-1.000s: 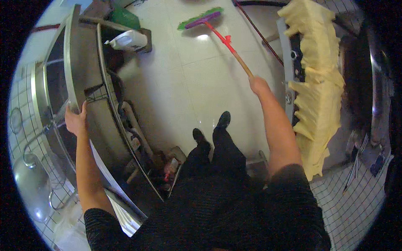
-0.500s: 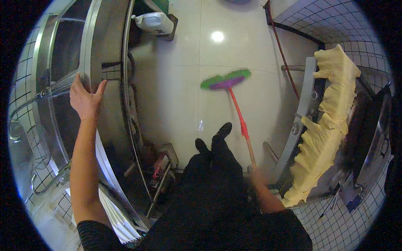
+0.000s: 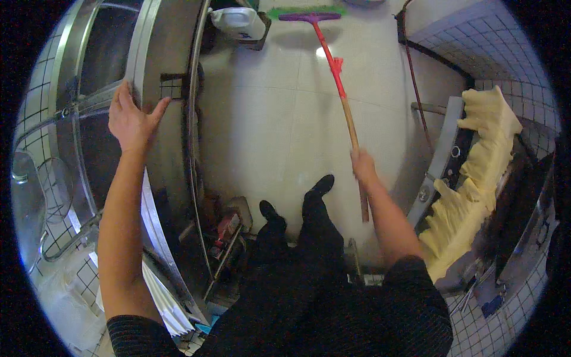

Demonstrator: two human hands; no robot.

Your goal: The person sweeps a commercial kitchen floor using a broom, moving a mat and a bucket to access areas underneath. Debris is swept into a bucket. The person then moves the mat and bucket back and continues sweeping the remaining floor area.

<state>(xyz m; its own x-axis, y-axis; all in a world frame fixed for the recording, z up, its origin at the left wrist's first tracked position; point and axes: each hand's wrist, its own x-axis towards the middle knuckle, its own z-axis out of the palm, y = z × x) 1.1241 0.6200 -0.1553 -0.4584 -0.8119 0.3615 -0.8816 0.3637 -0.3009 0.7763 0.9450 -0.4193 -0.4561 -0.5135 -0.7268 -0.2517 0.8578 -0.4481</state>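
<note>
My right hand [image 3: 364, 165] is closed round the wooden handle of a broom [image 3: 345, 110]. A red sleeve covers the handle's far part, which ends in a purple head with green bristles at the top of the view. A shadow lies on the floor below the head, apart from it, so the head looks raised. My left hand [image 3: 134, 122] is at the metal rim of a steel sink unit [image 3: 140, 50], thumb and fingers apart, holding nothing. Whether its fingertips press on the rim is hard to tell.
A white plastic jug [image 3: 238, 24] stands far left by the steel unit. Yellow cloth [image 3: 485, 157] drapes over a grey-fronted appliance [image 3: 437, 160] on the right. A dark red hose [image 3: 411, 71] hangs near the far right wall. Pale tiled floor [image 3: 267, 125] lies between.
My right hand has moved forward with the broom. Its head has gone from mid-floor to the far edge and looks lifted. My left hand stays at the sink rim; one foot has shifted left.
</note>
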